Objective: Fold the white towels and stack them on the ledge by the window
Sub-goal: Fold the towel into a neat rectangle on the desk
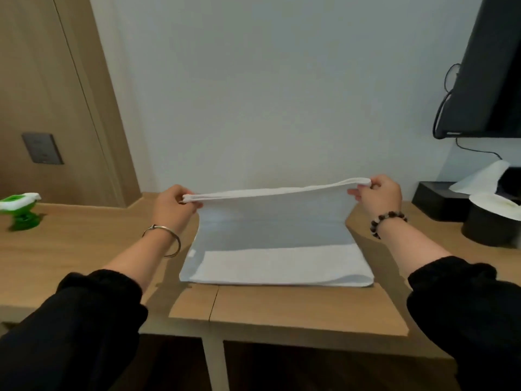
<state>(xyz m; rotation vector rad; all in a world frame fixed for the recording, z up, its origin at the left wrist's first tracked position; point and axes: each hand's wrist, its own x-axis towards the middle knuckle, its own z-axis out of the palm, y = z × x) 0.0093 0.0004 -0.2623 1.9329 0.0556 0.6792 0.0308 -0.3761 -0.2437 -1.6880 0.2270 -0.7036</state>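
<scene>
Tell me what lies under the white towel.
The white towel rests on the wooden table, its far edge pinched up by left hand and right hand. Anything beneath the cloth is covered.

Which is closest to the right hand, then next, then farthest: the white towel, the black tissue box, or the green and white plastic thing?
1. The white towel: the right hand pinches its top corner.
2. The black rectangular tissue box: just to that hand's right, on the wooden table.
3. The green and white plastic gadget: far away at the table's left end.
</scene>
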